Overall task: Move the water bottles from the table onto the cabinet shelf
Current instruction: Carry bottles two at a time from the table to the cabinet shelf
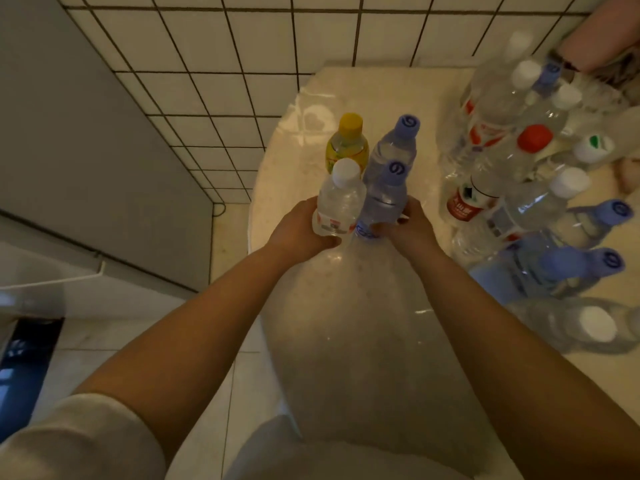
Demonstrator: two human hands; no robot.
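Left hand point(298, 230) grips a white-capped bottle point(337, 202), right hand point(412, 226) grips a blue-capped bottle point(384, 199), both touching over the table point(346, 323), two more bottles just behind, a cluster at right.

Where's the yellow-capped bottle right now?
In the head view, the yellow-capped bottle stands on the table, left of centre, just behind the white-capped bottle and beside a blue-capped bottle.

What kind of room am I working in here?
Probably a home kitchen or dining corner: white tiled wall, glossy table crowded with bottles, grey cabinet alongside.
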